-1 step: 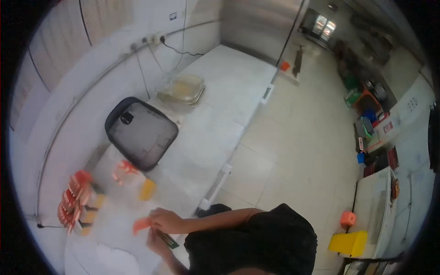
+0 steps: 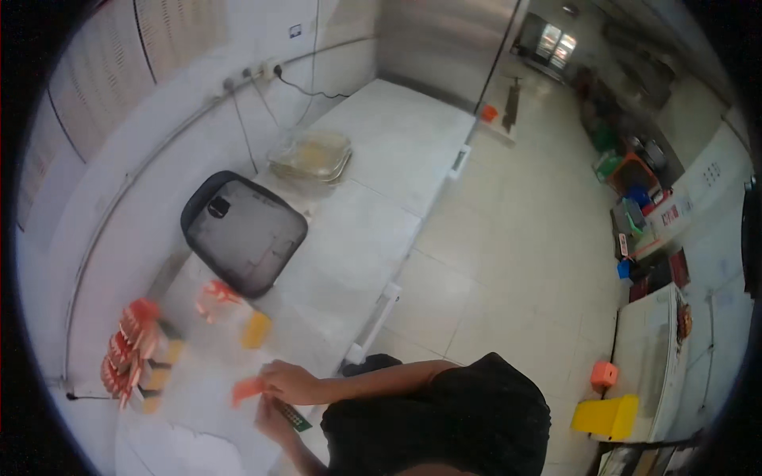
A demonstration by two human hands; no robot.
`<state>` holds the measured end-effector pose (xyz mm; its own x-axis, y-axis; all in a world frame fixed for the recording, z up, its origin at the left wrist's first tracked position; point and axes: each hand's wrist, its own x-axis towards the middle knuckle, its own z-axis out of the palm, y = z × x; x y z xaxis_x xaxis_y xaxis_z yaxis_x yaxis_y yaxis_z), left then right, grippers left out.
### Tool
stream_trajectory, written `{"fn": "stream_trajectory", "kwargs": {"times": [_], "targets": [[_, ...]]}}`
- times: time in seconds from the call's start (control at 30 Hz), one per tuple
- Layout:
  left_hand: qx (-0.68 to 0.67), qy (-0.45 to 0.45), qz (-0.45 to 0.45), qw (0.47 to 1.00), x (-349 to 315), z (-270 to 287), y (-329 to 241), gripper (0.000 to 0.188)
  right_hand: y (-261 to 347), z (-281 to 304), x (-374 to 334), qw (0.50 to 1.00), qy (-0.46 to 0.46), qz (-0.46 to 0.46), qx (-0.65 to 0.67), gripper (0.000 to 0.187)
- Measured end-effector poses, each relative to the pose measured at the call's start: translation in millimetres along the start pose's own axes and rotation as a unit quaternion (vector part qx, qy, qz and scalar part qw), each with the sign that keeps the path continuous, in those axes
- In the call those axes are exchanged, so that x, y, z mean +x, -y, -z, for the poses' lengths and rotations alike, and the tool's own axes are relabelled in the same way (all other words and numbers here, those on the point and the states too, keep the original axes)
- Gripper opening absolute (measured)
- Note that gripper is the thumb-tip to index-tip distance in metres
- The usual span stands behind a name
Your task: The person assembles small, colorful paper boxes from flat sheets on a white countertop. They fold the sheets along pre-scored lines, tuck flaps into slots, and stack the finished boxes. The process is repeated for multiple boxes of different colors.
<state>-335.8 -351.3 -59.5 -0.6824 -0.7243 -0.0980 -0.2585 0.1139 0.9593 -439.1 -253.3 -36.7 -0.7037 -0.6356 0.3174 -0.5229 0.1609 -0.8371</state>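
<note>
holding orange piece (image 2: 248,389), blurred printed wall sheets (image 2: 97,78)

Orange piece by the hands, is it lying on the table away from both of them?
No, the orange piece sticks out from the right hand.

A black, short-sleeved top (image 2: 444,420) is worn; the left hand (image 2: 274,420) and right hand (image 2: 292,383) are bare.
</note>
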Motion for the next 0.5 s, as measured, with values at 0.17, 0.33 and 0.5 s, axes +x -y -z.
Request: {"fn": "stream_trajectory", "kwargs": {"times": [0.17, 0.33, 0.5], "targets": [[-0.041, 0.073, 0.011, 0.996, 11, 22, -4, 0.024, 16, -10, -2, 0.996, 0.029, -0.071, -0.034, 0.016], [-0.05, 0.057, 0.001, 0.997, 10, 44, -10, 0.022, 32, -38, 1, 0.996, -0.007, -0.036, -0.081, 0.017], [-0.036, 0.071, -0.022, 0.997, 12, 68, 13, 0.024, 44, -55, -5, 0.997, -0.004, -0.025, -0.068, 0.014]]}}
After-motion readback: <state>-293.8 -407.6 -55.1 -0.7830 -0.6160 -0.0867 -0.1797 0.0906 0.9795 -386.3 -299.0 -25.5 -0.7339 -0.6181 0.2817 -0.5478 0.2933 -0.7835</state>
